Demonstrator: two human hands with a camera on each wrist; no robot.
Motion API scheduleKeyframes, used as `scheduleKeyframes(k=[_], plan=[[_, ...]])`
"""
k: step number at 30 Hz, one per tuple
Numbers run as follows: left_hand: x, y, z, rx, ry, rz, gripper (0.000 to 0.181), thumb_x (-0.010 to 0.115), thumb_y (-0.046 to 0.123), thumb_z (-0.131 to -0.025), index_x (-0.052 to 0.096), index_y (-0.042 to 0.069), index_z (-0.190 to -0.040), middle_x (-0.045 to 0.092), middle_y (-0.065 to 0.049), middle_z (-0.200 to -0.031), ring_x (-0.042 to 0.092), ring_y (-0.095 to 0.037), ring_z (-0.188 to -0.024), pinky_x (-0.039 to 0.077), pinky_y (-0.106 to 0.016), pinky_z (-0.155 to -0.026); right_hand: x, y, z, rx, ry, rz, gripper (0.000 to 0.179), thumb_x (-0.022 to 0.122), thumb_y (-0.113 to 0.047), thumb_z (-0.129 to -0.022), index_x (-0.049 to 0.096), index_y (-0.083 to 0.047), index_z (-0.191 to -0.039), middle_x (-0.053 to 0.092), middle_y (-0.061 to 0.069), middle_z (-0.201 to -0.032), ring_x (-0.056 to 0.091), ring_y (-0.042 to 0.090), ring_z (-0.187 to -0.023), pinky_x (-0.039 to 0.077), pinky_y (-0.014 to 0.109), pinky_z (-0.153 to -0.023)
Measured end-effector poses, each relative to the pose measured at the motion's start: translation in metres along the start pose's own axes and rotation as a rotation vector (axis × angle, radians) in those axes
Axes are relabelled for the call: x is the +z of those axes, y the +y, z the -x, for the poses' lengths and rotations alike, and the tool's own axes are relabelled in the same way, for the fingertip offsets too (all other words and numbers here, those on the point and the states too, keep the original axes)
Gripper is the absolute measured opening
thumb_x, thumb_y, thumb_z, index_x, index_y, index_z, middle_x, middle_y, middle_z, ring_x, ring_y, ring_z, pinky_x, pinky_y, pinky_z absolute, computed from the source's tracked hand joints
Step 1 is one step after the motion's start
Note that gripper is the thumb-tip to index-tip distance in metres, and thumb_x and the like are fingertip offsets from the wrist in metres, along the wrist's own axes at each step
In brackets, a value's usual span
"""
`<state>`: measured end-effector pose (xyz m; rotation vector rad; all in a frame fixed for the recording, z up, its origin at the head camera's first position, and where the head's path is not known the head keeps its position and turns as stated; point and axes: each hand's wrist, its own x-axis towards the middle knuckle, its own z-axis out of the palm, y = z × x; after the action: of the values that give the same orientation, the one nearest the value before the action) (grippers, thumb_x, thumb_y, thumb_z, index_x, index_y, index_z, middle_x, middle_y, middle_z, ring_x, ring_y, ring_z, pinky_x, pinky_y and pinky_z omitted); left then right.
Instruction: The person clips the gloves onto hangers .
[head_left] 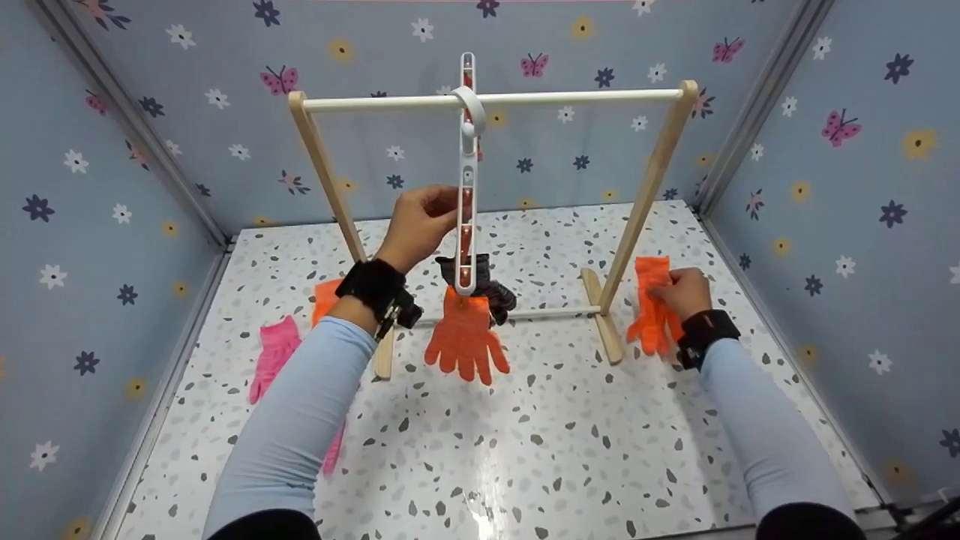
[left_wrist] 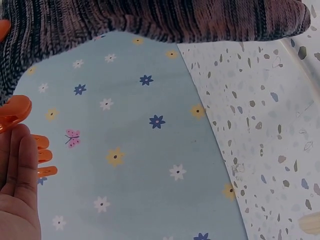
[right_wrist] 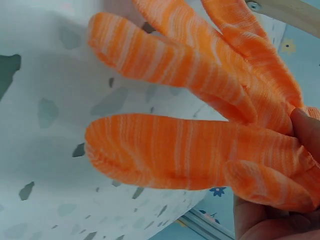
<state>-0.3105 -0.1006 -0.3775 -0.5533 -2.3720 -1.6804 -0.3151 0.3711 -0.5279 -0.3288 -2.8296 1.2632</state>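
L hand (head_left: 417, 226) pinching clip hanger (head_left: 467, 180) w/ hung orange glove (head_left: 466, 336); R hand (head_left: 687, 292) pinching 2nd orange glove (head_left: 651, 313)

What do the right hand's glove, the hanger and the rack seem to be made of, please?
Glove: soft-looking, matte knit fabric; fine stitches show.
Hanger: probably smooth plastic, with glossy, moulded-looking orange clips.
Rack posts: apparently matte wood, being tan and rounded at the top; the white top bar could be painted metal or plastic.
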Motion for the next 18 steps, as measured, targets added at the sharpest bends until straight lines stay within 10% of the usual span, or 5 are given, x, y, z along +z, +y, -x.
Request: scheduleKeyframes(k=[18], plan=[[-0.004, 0.002, -0.003, -0.009, -0.011, 0.026, 0.029, 0.076, 0.001, -0.099, 0.076, -0.007, -0.126, 0.078, -0.027, -0.116, 0.072, -0.011, -0.094, 0.057, -0.022, -0.088, -0.026, -0.021, 0.012, -0.024, 0.094, -0.121, 0.020, 0.080, -0.013, -0.098, 0.071, 0.005, -0.096, 0.057, -0.011, -0.066, 0.054, 0.006, -0.060, 0.049, 0.021, -0.056]])
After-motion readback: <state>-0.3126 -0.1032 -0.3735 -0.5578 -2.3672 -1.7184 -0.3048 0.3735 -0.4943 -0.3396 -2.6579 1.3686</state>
